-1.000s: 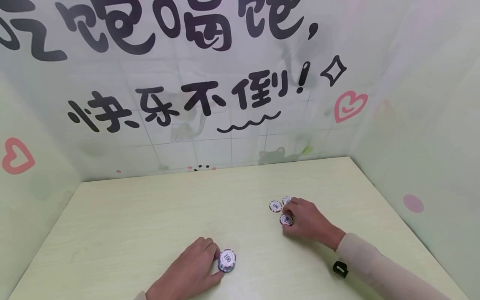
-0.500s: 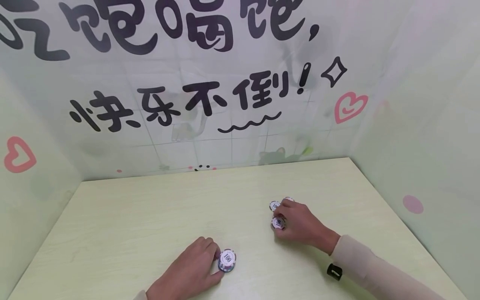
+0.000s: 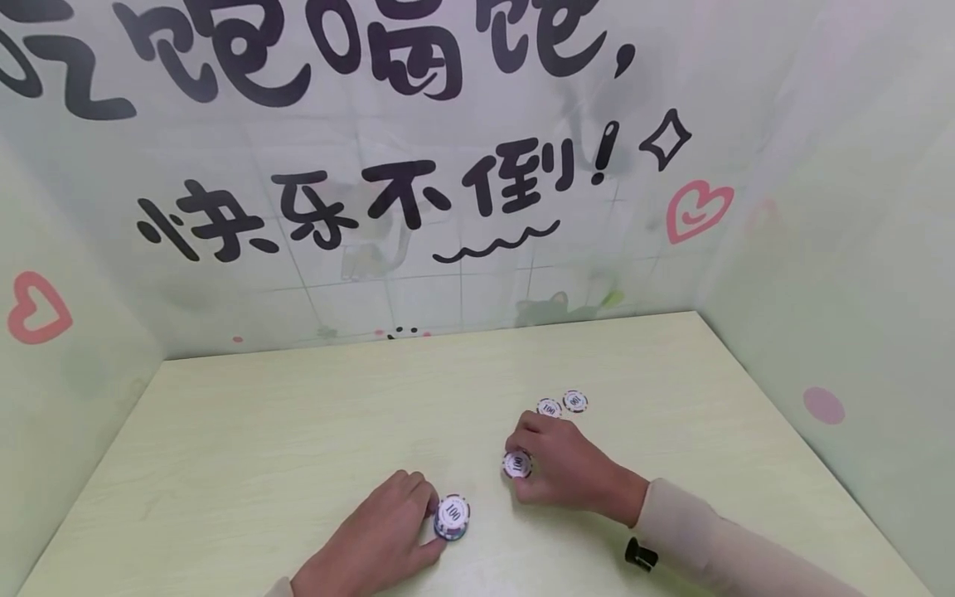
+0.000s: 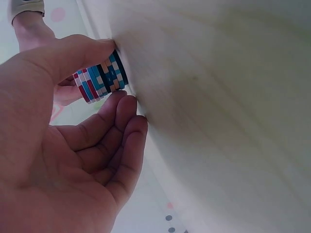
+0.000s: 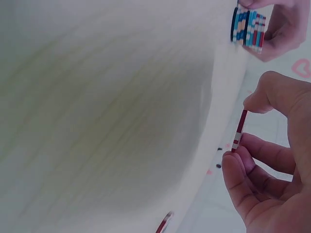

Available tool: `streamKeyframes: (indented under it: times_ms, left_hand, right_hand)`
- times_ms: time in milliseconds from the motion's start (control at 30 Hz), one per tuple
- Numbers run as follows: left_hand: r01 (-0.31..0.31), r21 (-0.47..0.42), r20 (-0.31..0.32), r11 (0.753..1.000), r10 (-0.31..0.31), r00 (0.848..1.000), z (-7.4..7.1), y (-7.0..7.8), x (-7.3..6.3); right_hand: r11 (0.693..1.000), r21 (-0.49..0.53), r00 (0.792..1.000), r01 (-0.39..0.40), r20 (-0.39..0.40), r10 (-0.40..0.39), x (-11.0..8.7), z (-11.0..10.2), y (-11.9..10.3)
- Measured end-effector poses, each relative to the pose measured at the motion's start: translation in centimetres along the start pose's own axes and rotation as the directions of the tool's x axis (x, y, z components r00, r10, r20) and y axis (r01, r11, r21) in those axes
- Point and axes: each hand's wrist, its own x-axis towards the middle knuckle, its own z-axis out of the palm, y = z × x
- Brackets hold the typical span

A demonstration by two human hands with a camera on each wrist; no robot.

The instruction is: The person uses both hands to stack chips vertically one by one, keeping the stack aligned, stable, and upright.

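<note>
A stack of poker chips (image 3: 452, 516) stands on the table, its top chip white and marked 100. My left hand (image 3: 376, 531) holds the stack from the left, thumb on one side and fingertips on the other. Blue, red, white and dark chip edges show in the stack (image 4: 99, 80) in the left wrist view. Up and to the right, my right hand (image 3: 570, 466) pinches a single poker chip (image 3: 517, 464) by its rim. In the right wrist view that red-and-white-edged chip (image 5: 239, 131) sits between thumb and fingertips, off the table.
Behind my right hand, two loose poker chips lie flat: one (image 3: 550, 407) partly covered by the hand, the other (image 3: 575, 401) fully visible. The pale table (image 3: 261, 439) meets printed walls (image 3: 418, 298) at the back and sides. A dark clip-like object (image 3: 641, 554) is by the right sleeve.
My right hand has carried its chip left and nearer, away from the two loose chips toward the stack. The left hand and stack have stayed in place.
</note>
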Motion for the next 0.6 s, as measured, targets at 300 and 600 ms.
streamKeyframes:
  times_ms: [300,600]
  left_hand:
    - [-0.006,0.0,0.002,1.0,0.006,1.0,-0.1,0.0,0.1]
    - [-0.012,-0.007,0.0,1.0,0.012,1.0,-0.1,-0.1,0.0]
  right_hand:
    - [0.997,0.031,0.997,0.074,0.036,-0.075,1.0,0.4,-2.2]
    - [0.987,0.043,0.987,0.153,0.041,-0.155,1.7,1.3,-3.6]
